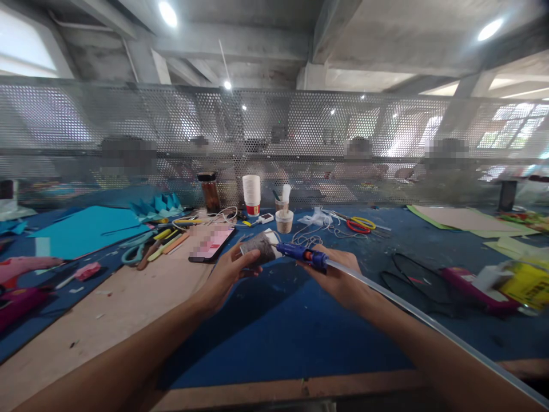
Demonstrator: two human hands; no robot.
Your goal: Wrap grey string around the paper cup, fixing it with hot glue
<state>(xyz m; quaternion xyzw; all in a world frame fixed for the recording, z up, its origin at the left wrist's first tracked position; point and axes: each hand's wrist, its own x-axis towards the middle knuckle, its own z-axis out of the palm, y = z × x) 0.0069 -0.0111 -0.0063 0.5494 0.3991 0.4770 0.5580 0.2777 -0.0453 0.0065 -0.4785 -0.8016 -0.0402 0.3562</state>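
Observation:
Tilted on its side, a small cup-like piece point(258, 249) with a dark grey, textured wrap and a white end is gripped between the thumb and fingers of my left hand point(234, 266). My right hand point(337, 272) is closed around a blue glue gun point(302, 254). The gun's nozzle meets or nearly meets the white end of the piece. A long translucent glue stick point(412, 312) runs from the back of the gun toward the lower right. Behind the piece stands a small wrapped paper cup point(284, 221) with a pale rim.
A phone point(211, 243), pliers point(139, 252) and several handled tools lie on the left. Stacked paper cups point(251, 194) and a brown jar point(209, 193) stand at the back beside tangled white string. Scissors point(359, 225) lie right of centre. A yellow-wrapped item point(529, 285) rests at far right.

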